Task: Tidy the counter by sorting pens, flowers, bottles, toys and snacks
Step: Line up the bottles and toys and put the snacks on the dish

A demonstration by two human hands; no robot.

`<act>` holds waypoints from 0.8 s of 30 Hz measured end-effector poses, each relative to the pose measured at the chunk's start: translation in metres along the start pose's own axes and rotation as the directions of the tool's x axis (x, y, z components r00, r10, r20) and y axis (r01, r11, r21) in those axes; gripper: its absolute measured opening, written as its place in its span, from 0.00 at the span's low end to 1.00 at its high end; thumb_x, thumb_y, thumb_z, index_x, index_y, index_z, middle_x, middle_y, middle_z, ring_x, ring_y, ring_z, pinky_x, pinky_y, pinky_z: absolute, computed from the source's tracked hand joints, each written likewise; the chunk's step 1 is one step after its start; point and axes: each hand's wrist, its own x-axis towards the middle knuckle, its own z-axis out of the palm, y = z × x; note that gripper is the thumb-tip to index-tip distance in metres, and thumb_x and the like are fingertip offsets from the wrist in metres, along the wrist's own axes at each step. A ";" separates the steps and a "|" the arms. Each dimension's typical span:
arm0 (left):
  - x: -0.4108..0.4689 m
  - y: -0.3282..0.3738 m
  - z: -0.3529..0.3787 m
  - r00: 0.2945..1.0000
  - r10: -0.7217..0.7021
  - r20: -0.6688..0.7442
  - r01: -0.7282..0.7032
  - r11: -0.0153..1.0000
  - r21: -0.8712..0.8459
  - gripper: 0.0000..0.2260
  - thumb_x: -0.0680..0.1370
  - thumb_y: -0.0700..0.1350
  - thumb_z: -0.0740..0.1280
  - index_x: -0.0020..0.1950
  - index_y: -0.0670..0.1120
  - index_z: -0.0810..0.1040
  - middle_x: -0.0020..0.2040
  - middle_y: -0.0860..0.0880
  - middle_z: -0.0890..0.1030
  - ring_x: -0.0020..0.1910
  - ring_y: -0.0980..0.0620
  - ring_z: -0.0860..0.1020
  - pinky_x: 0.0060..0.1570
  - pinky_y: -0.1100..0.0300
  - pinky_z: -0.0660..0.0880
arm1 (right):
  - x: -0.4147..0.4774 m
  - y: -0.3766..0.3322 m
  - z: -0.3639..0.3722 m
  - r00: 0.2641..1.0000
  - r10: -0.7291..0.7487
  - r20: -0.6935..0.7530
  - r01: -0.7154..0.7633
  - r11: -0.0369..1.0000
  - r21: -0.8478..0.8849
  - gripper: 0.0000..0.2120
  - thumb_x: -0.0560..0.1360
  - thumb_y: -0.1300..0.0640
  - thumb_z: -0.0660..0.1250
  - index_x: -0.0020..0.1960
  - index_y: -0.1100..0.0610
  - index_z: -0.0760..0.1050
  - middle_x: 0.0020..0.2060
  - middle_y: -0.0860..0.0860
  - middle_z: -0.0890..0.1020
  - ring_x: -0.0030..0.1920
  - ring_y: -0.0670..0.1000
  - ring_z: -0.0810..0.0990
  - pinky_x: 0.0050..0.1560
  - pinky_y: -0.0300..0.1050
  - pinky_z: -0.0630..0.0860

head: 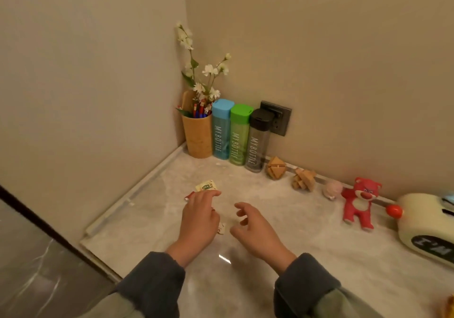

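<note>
Snack packet (206, 185) just beyond left fingers (213, 193); right hand (255, 229) apart.

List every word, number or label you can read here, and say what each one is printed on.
"MY BOTTLE": blue bottle, running down its side.
"MY BOTTLE": green bottle, same way.
"MY BOTTLE": black-capped clear bottle, same way.
Cream clock: display characters seen at an angle, not readable.
Green-printed snack packet: print too small to read.
</note>
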 end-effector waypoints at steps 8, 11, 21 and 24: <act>0.017 -0.059 -0.011 0.972 0.121 0.202 -0.163 0.964 0.211 0.22 0.79 0.41 0.59 0.72 0.56 0.67 0.73 0.55 0.67 0.76 0.50 0.55 0.75 0.54 0.52 | 0.035 -0.018 0.045 0.999 -0.017 0.034 0.026 0.964 -0.263 0.24 0.71 0.41 0.67 0.66 0.44 0.73 0.53 0.44 0.71 0.55 0.46 0.70 0.50 0.40 0.71; 0.021 -0.069 -0.010 0.968 0.161 0.190 -0.213 0.932 0.293 0.21 0.79 0.44 0.60 0.71 0.57 0.67 0.70 0.56 0.70 0.72 0.52 0.60 0.73 0.56 0.55 | 0.034 -0.018 0.056 0.998 0.009 -0.054 -0.022 0.970 -0.244 0.18 0.69 0.42 0.69 0.58 0.42 0.79 0.49 0.40 0.68 0.51 0.43 0.69 0.44 0.37 0.69; 0.012 -0.060 0.001 0.956 0.189 0.223 -0.195 0.981 0.004 0.14 0.81 0.51 0.60 0.66 0.55 0.72 0.60 0.55 0.75 0.57 0.55 0.74 0.53 0.63 0.71 | 0.014 -0.012 0.052 0.993 0.078 -0.087 -0.093 0.979 -0.180 0.03 0.75 0.51 0.65 0.43 0.46 0.71 0.39 0.44 0.77 0.40 0.45 0.74 0.37 0.39 0.71; 0.010 -0.035 0.006 0.953 0.173 0.247 -0.138 0.978 -0.156 0.11 0.80 0.52 0.60 0.62 0.55 0.72 0.56 0.55 0.78 0.51 0.54 0.77 0.48 0.59 0.73 | -0.005 -0.004 0.034 0.939 0.233 -0.251 -0.161 0.947 0.277 0.02 0.77 0.57 0.63 0.46 0.51 0.74 0.37 0.49 0.82 0.32 0.43 0.79 0.30 0.37 0.74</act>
